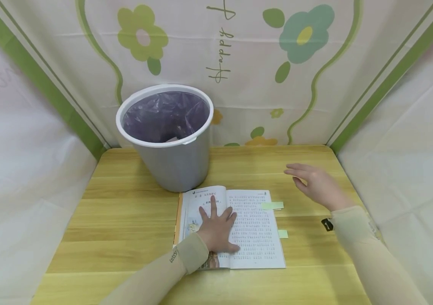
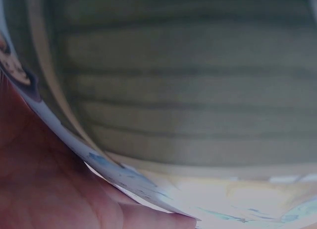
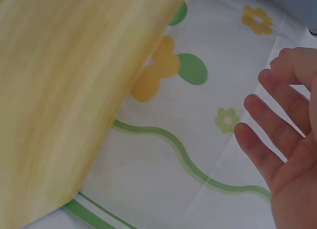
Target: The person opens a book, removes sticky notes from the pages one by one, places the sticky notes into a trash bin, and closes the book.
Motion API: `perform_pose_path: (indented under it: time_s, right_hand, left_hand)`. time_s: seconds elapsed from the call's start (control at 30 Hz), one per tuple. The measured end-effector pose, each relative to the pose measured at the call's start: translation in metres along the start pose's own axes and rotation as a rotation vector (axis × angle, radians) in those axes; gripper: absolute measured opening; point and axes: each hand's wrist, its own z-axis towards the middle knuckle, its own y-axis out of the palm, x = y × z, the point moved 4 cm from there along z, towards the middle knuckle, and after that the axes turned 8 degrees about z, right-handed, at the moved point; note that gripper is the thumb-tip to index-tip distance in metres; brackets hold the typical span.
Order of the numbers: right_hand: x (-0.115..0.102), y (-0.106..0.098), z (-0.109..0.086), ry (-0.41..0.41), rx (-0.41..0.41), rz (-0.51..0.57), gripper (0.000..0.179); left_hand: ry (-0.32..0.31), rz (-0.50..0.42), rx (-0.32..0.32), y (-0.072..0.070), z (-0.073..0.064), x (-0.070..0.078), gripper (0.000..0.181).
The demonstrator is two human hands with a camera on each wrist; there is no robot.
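An open book (image 1: 254, 228) lies on the wooden table, printed text on its right page and a heading with a coloured picture on the left one. My left hand (image 1: 216, 231) rests on it with fingers spread wide, mostly over the left page and the fold. In the left wrist view, part of that palm (image 2: 54, 179) shows beside the page, very near the camera. Pale green sticky tabs (image 1: 272, 206) stick out from the book's right edge. To the right of the book, my right hand (image 1: 321, 186) is raised over the table, fingers loosely extended, holding nothing.
A grey bin (image 1: 174, 165) with a white rim and a purple liner stands just behind the book, with something pale inside. Floral cloth (image 1: 246, 97) hangs behind the table (image 1: 125, 220), and pale cloth sheets flank both sides.
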Motion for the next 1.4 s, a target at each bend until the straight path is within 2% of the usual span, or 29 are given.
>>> perform_pose_path:
  time_s: [0.37,0.57,0.67,0.93,1.4]
  right_hand:
    - [0.001,0.037,-0.037,0.006,0.004,-0.011,0.032]
    - [0.002,0.053,-0.05,0.055,-0.032,-0.013,0.03]
    - [0.001,0.06,-0.054,0.08,-0.067,-0.011,0.028]
    - [0.0,0.078,-0.06,0.058,-0.112,-0.032,0.025]
    - [-0.003,0.095,-0.064,0.056,-0.127,-0.041,0.028]
  left_hand:
    - [0.0,0.002,-0.003,-0.005,-0.003,0.0,0.107]
    - [-0.001,-0.008,-0.012,-0.008,-0.004,0.001,0.106]
    - [-0.002,-0.008,-0.015,-0.009,-0.004,0.001,0.106]
    - [0.002,-0.002,-0.01,-0.007,-0.003,0.001,0.107]
    - [0.007,-0.002,0.004,-0.001,-0.001,0.0,0.108]
